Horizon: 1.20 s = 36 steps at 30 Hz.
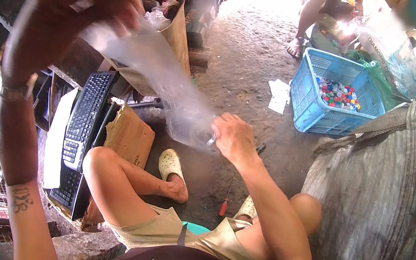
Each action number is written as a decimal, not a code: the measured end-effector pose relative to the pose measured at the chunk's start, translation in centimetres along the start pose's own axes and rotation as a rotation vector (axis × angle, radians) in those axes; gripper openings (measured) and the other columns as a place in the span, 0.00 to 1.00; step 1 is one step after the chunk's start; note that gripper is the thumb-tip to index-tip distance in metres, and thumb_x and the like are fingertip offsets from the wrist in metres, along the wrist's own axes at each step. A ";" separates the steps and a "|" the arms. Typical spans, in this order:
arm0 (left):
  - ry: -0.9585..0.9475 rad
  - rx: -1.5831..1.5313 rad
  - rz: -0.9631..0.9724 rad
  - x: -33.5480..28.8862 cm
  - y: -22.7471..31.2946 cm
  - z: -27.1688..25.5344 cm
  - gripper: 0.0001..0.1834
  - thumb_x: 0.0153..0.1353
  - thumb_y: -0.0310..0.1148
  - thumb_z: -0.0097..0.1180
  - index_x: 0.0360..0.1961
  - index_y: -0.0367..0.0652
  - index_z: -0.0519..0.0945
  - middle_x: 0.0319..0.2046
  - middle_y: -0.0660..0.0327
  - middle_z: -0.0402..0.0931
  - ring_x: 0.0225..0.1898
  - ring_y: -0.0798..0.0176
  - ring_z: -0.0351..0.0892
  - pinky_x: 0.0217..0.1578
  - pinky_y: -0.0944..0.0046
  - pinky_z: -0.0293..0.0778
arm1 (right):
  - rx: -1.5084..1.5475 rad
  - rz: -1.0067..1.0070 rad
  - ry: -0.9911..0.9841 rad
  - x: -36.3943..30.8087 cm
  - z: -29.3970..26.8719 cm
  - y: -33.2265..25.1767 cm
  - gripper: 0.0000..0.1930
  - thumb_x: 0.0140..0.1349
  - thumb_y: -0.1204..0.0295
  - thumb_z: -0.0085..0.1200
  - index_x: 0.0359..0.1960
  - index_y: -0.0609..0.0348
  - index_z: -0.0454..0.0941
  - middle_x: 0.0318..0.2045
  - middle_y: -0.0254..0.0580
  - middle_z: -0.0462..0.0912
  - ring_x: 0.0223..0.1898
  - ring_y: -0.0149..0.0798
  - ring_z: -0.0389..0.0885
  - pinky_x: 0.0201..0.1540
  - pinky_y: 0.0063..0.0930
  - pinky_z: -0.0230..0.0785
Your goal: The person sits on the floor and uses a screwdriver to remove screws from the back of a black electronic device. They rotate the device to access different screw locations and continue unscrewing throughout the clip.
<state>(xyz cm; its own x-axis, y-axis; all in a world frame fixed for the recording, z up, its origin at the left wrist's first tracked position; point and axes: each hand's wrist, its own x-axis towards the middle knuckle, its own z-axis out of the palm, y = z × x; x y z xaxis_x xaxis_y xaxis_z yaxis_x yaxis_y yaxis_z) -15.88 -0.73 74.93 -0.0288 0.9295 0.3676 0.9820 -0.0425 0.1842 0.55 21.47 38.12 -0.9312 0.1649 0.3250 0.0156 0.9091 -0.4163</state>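
Observation:
A clear plastic bag or sheet (pixel 176 88) is stretched slantwise between my two hands, above the floor in front of my knees. My left hand (pixel 88 3) is raised at the upper left, its fingers curled over the upper end of the plastic and somewhat smeared by motion. Lower down, near the middle, my right hand (pixel 233 136) is closed on the other end. The plastic looks thin and crumpled, and nothing can be made out inside it.
A blue crate (pixel 308 100) with colourful bottle caps stands at the right, near a seated person (pixel 318 10). Large grey sacking (pixel 384 205) fills the right side. Black keyboards (pixel 90 109) and a cardboard box (pixel 129 135) are beside my left knee. A red-handled tool (pixel 223 207) lies between my feet.

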 end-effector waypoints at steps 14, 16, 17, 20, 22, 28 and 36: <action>0.107 -0.223 -0.339 -5.1 -2.3 6.3 0.06 0.70 0.23 0.62 0.46 0.36 0.86 0.35 0.58 0.90 0.40 0.65 0.90 0.43 0.64 0.84 | -0.180 0.607 -0.576 -4.6 0.8 9.1 0.14 0.64 0.67 0.61 0.48 0.58 0.90 0.49 0.58 0.90 0.53 0.57 0.90 0.55 0.50 0.83; 0.037 -0.190 -0.325 -4.9 -3.2 10.2 0.06 0.69 0.22 0.62 0.45 0.35 0.85 0.34 0.53 0.89 0.38 0.58 0.91 0.42 0.62 0.83 | -0.123 0.650 -0.356 -4.1 -0.3 10.6 0.13 0.66 0.64 0.60 0.46 0.54 0.89 0.47 0.60 0.90 0.50 0.59 0.90 0.54 0.53 0.82; -0.008 -0.180 -0.330 -5.1 -3.6 11.7 0.06 0.69 0.22 0.61 0.45 0.35 0.85 0.33 0.51 0.88 0.37 0.54 0.91 0.41 0.61 0.82 | -0.114 0.679 -0.267 -3.8 -0.8 11.7 0.11 0.64 0.65 0.60 0.43 0.53 0.89 0.42 0.55 0.91 0.46 0.55 0.91 0.51 0.50 0.83; 0.005 -0.270 -0.325 -6.1 -5.2 15.4 0.07 0.70 0.28 0.62 0.44 0.36 0.85 0.33 0.49 0.87 0.36 0.45 0.90 0.39 0.56 0.81 | -0.011 0.800 -0.120 -3.3 -1.4 16.7 0.08 0.62 0.66 0.59 0.36 0.51 0.89 0.34 0.48 0.92 0.40 0.49 0.93 0.47 0.44 0.83; 0.058 -0.265 -0.378 -6.9 -6.4 17.6 0.07 0.71 0.28 0.62 0.44 0.36 0.86 0.32 0.49 0.87 0.37 0.45 0.90 0.39 0.56 0.81 | 0.148 0.934 -0.187 -2.7 -0.8 20.8 0.10 0.64 0.63 0.57 0.36 0.50 0.90 0.38 0.50 0.92 0.45 0.53 0.91 0.51 0.47 0.82; 0.121 -0.301 -0.580 -10.0 -8.3 21.3 0.08 0.73 0.32 0.63 0.45 0.38 0.86 0.32 0.49 0.87 0.36 0.46 0.90 0.37 0.56 0.80 | 0.088 0.926 -0.204 -0.6 5.0 32.6 0.09 0.62 0.64 0.58 0.37 0.45 0.91 0.37 0.44 0.93 0.44 0.48 0.92 0.50 0.43 0.81; 0.260 -0.380 -0.676 -10.7 -11.3 20.5 0.08 0.71 0.32 0.63 0.45 0.41 0.88 0.33 0.52 0.88 0.37 0.50 0.90 0.40 0.58 0.82 | 0.356 0.764 0.192 8.1 7.4 27.5 0.36 0.63 0.63 0.68 0.73 0.57 0.73 0.61 0.59 0.83 0.54 0.50 0.86 0.56 0.44 0.79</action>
<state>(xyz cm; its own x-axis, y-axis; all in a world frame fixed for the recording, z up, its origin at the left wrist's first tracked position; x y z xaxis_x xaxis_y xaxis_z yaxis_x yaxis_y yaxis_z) -22.83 -2.69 50.27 -0.6801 0.6864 0.2573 0.6080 0.3320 0.7212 -9.31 44.99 22.99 -0.6337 0.7731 -0.0283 0.4676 0.3536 -0.8101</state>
